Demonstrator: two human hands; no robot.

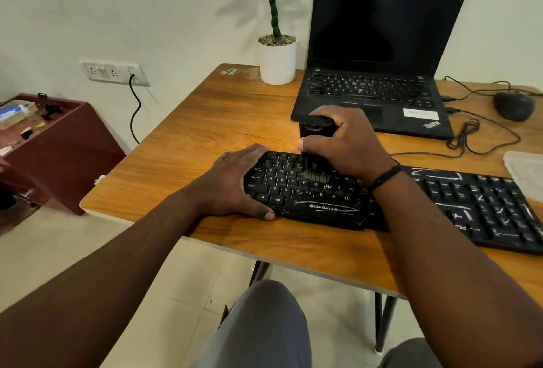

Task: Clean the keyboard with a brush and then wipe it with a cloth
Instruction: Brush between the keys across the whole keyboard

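now right hand [343,144] fingers clamped on boxy black brush [316,144], bristles on glossy keyboard [308,191]; left hand [235,182] flat.

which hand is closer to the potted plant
Left. The left hand rests on the keyboard's left end, below the potted plant; the right hand, holding the brush, is further right.

One head-worn view, wide-angle, looks forward and steeply down from above a seated person's lap, close over the near edge of the desk [182,138]. Both forearms reach in from the bottom corners toward the keyboard [411,200] near mid-frame. It faces the wall [147,9] behind the desk, with floor at lower left. Straight edges bow toward the borders
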